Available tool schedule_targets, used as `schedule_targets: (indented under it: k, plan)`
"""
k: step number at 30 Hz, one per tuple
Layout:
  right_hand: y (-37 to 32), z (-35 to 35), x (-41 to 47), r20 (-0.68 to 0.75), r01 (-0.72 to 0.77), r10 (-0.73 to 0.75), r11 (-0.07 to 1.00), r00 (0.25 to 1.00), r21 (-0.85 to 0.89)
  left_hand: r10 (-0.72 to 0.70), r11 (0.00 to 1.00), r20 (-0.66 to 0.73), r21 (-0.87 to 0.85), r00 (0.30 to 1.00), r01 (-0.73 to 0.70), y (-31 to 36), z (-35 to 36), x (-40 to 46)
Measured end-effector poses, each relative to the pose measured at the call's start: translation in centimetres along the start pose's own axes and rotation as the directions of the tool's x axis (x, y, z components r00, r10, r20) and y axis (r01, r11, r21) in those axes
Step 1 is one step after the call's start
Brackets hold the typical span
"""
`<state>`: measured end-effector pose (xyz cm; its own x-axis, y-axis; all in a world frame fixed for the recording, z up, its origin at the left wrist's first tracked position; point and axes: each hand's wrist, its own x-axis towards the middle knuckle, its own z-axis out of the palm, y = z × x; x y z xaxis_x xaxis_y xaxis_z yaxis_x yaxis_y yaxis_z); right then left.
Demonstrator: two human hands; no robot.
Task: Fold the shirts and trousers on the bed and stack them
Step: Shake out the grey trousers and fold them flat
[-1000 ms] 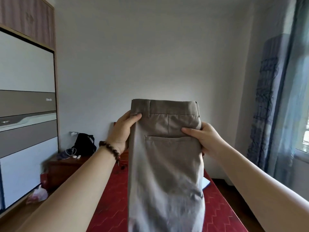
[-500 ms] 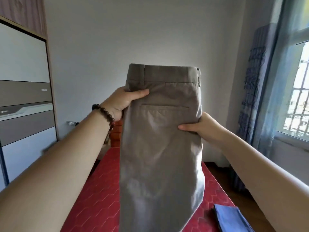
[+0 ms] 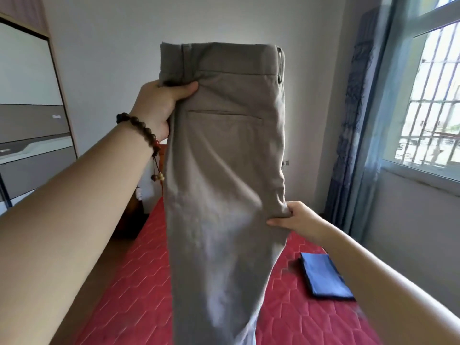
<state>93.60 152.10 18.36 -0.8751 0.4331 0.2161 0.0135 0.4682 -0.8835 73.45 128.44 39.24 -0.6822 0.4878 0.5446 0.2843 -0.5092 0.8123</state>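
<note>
Up in the air go the grey trousers (image 3: 224, 170), held out in front of the person above the red bed (image 3: 129, 295), nowhere near the mattress at their top end. The left hand (image 3: 159, 105) has its thumb and fingers clamped round the waistband corner at about ten o'clock of the garment, a bead bracelet (image 3: 144, 130) on that wrist; the right hand (image 3: 296, 220) pinches the outer seam edge low down, at about four o'clock, thumb on the near face. The risk, as I read it: the two grips sit at very different heights, so the cloth hangs skewed, and a bulge is showing in the middle of the seat. Lay it down like this and the legs may land out of line, with a crease folded in. The right-hand pinch looks thin too, only a bit of edge between the fingertips, and a tug to straighten could pull it free and let that side swing. The fabric is limp, so it will follow whichever hand moves. Orientation now: waistband at twelve o'clock, back pocket facing the camera, legs dropping toward six and out of view at the bottom, so where the hems hang cannot be told. The long axis runs near upright, drifting a touch to the right as it falls. A folded blue garment (image 3: 323, 277) lies on the bed at about four o'clock, well apart from the trousers.
</note>
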Motion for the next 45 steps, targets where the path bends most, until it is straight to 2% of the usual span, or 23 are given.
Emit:
schedule_targets:
  k: [3, 5, 7, 8, 10, 14, 17, 20, 23, 25, 27, 28, 29, 30, 31, 32, 33, 34, 36, 39, 41, 43, 45]
  plan:
    - [0.8, -0.1, -1.7, -0.139, 0.003, 0.009, 0.997, 0.990, 0.082, -0.007, 1.000, -0.037, -0.017, 0.999, 0.006, 0.3, -1.5, -1.5]
    - [1.0, -0.3, -2.9, -0.212, -0.177, 0.189, 0.982, 0.959, 0.073, -0.015, 0.999, -0.045, -0.050, 0.999, 0.013, 0.3, -2.5, -2.3]
    - [1.1, 0.5, -3.9, 0.004, -0.411, 0.425, 0.872, 0.905, 0.266, -0.023, 0.997, -0.062, -0.069, 0.998, 0.019, 0.2, -2.8, -3.3]
    - [1.0, 1.2, -4.1, 0.107, -0.432, 0.426, 0.813, 0.898, 0.391, -0.029, 0.997, -0.070, -0.076, 0.997, 0.023, 0.0, -2.8, -3.8]
    - [0.3, 2.3, -4.1, 0.125, -0.383, 0.382, 0.732, 0.916, 0.563, -0.045, 0.995, -0.068, -0.095, 0.997, 0.038, -0.5, -2.6, -4.6]
    - [-0.2, 3.9, -4.1, 0.017, -0.293, 0.375, 0.695, 0.927, 0.657, -0.039, 0.990, -0.038, -0.134, 0.999, 0.033, -0.2, -3.3, -5.7]
    - [-0.6, 3.3, -4.9, 0.146, -0.312, 0.303, 0.628, 0.942, 0.713, -0.024, 0.989, -0.041, -0.149, 0.999, 0.018, 0.1, -4.9, -6.0]
    - [-1.8, 4.2, -5.0, 0.236, -0.380, 0.304, 0.623, 0.923, 0.684, -0.044, 0.988, -0.041, -0.152, 0.998, 0.037, -0.3, -6.0, -6.4]
    - [-2.4, 4.4, -4.7, 0.070, -0.214, 0.240, 0.653, 0.968, 0.727, -0.069, 0.988, -0.062, -0.145, 0.996, 0.059, -0.2, -7.2, -6.6]
    - [-2.6, 3.7, -4.8, -0.018, -0.070, 0.144, 0.585, 0.989, 0.808, -0.081, 0.988, -0.103, -0.141, 0.991, 0.066, 0.0, -8.2, -6.4]
    - [-2.8, 3.4, -5.1, -0.008, -0.037, 0.078, 0.552, 0.997, 0.833, -0.101, 0.989, -0.133, -0.126, 0.986, 0.084, 0.1, -8.7, -6.2]
    - [-3.1, 3.4, -5.2, 0.030, -0.063, 0.064, 0.600, 0.998, 0.797, -0.111, 0.989, -0.139, -0.116, 0.984, 0.095, 0.0, -8.6, -6.2]
    - [-3.6, 3.5, -5.2, 0.063, -0.089, 0.063, 0.706, 0.996, 0.702, -0.119, 0.989, -0.144, -0.106, 0.982, 0.105, -0.2, -8.3, -6.3]
    - [-4.1, 3.3, -5.1, 0.058, -0.083, 0.062, 0.849, 0.996, 0.522, -0.125, 0.989, -0.151, -0.099, 0.981, 0.111, -0.5, -8.1, -6.4]
    - [-4.6, 2.9, -4.9, -0.012, -0.042, 0.047, 0.963, 0.999, 0.266, -0.130, 0.988, -0.161, -0.101, 0.978, 0.114, -0.8, -8.1, -6.4]
    - [-5.0, 2.3, -4.8, -0.119, 0.006, -0.003, 1.000, 0.993, 0.021, -0.136, 0.987, -0.171, -0.112, 0.976, 0.118, -1.0, -8.2, -6.4]
    - [-5.2, 1.7, -4.7, -0.224, 0.049, -0.076, 0.991, 0.972, -0.125, -0.148, 0.984, -0.176, -0.129, 0.973, 0.126, -1.2, -8.3, -6.3]
    - [-5.2, 1.2, -4.8, -0.301, 0.100, -0.151, 0.978, 0.942, -0.181, -0.164, 0.980, -0.174, -0.145, 0.971, 0.139, -1.5, -8.4, -6.3]
    - [-5.0, 0.8, -4.9, -0.301, 0.151, -0.207, 0.968, 0.931, -0.200, -0.187, 0.973, -0.159, -0.163, 0.969, 0.161, -1.9, -8.1, -6.4]
    - [-4.4, -0.2, -5.7, -0.080, 0.111, -0.137, 0.958, 0.987, -0.264, -0.190, 0.975, -0.165, -0.148, 0.968, 0.166, -2.3, -7.5, -6.4]
    - [-4.2, -1.2, -6.5, 0.039, 0.106, -0.104, 0.993, 0.994, -0.048, -0.202, 0.970, -0.159, -0.170, 0.966, 0.175, -2.3, -7.5, -6.2]
    - [-3.6, -1.6, -6.8, 0.021, 0.084, -0.086, 0.995, 0.996, 0.050, -0.200, 0.974, -0.163, -0.144, 0.966, 0.177, -2.5, -7.1, -6.1]
    - [-3.3, -1.9, -6.7, 0.004, 0.072, -0.072, 0.997, 0.997, -0.038, -0.182, 0.981, -0.192, -0.102, 0.964, 0.165, -3.0, -5.8, -5.9]
